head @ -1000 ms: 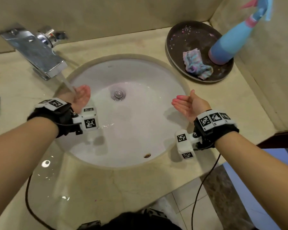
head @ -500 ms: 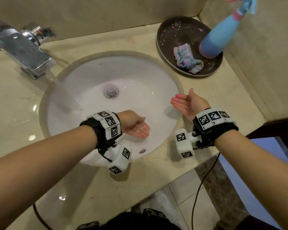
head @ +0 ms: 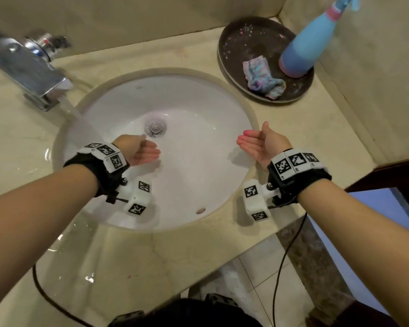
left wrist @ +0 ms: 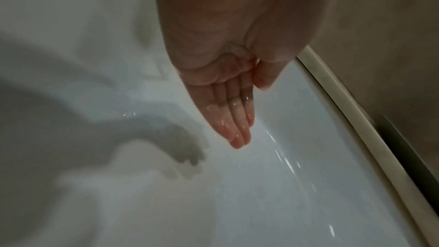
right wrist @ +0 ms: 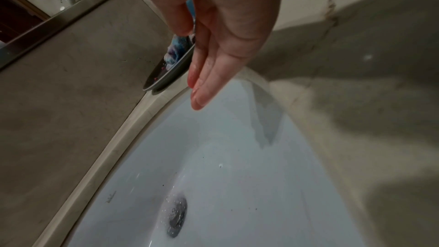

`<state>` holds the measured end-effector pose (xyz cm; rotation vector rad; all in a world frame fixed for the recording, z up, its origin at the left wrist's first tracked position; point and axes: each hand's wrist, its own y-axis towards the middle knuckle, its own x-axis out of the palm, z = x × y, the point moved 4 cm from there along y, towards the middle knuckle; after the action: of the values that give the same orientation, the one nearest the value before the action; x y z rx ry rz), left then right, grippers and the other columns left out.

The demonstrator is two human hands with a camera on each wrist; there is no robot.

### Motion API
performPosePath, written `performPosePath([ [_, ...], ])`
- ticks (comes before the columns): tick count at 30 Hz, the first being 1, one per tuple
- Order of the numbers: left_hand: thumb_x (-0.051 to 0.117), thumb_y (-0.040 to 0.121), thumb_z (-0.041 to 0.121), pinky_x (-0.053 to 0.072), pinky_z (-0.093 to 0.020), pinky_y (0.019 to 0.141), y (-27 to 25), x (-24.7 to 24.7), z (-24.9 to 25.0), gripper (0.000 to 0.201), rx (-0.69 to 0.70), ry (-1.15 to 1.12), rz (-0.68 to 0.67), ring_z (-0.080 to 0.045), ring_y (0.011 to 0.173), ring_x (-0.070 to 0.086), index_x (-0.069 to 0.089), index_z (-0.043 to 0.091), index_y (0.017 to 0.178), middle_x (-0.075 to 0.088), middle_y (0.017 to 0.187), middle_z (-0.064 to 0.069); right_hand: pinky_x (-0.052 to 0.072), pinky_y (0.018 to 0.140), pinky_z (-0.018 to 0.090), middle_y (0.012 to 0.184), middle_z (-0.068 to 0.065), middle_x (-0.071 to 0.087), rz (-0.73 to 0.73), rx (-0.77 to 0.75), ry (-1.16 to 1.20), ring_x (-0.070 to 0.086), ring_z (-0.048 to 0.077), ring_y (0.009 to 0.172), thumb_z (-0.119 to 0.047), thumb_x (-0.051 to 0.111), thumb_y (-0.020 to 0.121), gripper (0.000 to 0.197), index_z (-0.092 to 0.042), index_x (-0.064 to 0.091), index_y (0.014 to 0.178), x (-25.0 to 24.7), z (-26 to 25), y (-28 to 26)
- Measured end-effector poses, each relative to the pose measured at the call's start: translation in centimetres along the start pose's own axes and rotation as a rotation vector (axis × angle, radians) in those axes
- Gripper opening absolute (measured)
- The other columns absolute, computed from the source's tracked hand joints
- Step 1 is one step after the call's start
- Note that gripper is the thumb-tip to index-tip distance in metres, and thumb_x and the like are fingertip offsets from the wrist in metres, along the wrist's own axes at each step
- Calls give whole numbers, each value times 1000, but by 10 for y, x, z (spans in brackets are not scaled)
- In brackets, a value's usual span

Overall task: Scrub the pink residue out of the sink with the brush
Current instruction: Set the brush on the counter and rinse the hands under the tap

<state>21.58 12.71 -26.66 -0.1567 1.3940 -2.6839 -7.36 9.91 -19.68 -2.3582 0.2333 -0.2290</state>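
The round white sink (head: 198, 107) is wet, and water runs from the chrome tap (head: 31, 69) toward the drain (head: 155, 129). My left hand (head: 143, 153) hovers inside the bowl near the drain, palm up, wet fingers (left wrist: 234, 119) straight and empty. My right hand (head: 257, 143) hangs over the sink's right rim (right wrist: 142, 108), fingers (right wrist: 204, 82) straight, holding nothing. No brush is in view. I see no clear pink residue in the bowl.
A dark round tray (head: 234, 38) at the back right holds a crumpled blue-pink cloth (head: 262, 79) and a blue spray bottle (head: 305, 48). Beige stone counter (head: 151, 256) surrounds the sink, with walls behind and right. Black cables hang at the front edge.
My left hand went from under the tap to the bowl's near side, then up toward the drain. The right hand has stayed in place. The camera view shifted slightly.
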Motion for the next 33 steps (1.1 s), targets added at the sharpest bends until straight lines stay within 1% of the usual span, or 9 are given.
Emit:
performPosePath([
  [6,24,103,27,54,-20,50,-4,-55,9,45,58,-493,176,-13,62,68,57,5,84,70,61,-5,56,67,23,87,15,63,-18,1,-23,64,21,78,-39,24,102,55,1,57,85,15,3,4],
  [10,18,104,26,43,-16,38,-6,-60,21,46,114,-758,213,-8,33,53,51,8,78,58,42,1,57,64,22,89,15,64,-17,2,-33,65,21,78,-40,25,101,54,1,58,87,17,5,7],
  [13,18,104,24,40,-14,39,-5,-58,27,47,154,-857,199,-7,33,50,52,8,75,56,45,2,57,64,22,94,16,64,-18,4,-33,65,21,79,-40,25,101,55,1,58,88,14,6,5],
  [16,20,103,19,41,-11,41,-9,-43,31,55,192,-753,134,-4,33,50,58,8,66,55,40,3,56,68,23,108,21,61,-9,-2,-33,64,21,79,-40,24,101,55,2,58,89,9,5,3],
  [20,27,102,17,45,-12,50,-16,16,29,41,78,-472,-95,-8,44,56,55,0,79,62,54,-6,55,74,25,119,25,59,15,-8,-17,64,22,79,-40,25,101,55,2,57,85,-1,4,0],
  [23,30,102,24,55,-20,56,-29,78,8,41,-75,-55,-361,-13,55,67,58,1,85,69,66,-10,53,80,28,120,25,58,28,-3,-13,63,23,79,-39,25,102,54,2,57,84,-6,3,-3],
  [26,29,102,34,55,-22,59,-42,126,-15,42,-152,383,-561,-13,57,68,57,6,89,69,78,-9,55,72,24,114,23,59,42,-3,-24,63,22,77,-39,23,102,55,1,56,83,-11,4,-5],
  [29,32,100,38,51,-23,63,-37,139,-22,38,-115,570,-571,-13,64,65,55,10,89,65,87,-6,56,64,21,98,18,62,58,-5,-28,63,21,77,-39,23,102,55,1,57,83,-14,6,-5],
  [33,35,101,34,45,-25,64,-16,109,-9,31,-29,424,-386,-16,73,59,54,12,89,61,85,-3,56,65,22,94,17,63,60,-7,-23,63,21,78,-39,23,102,55,1,57,84,-18,6,-4],
])
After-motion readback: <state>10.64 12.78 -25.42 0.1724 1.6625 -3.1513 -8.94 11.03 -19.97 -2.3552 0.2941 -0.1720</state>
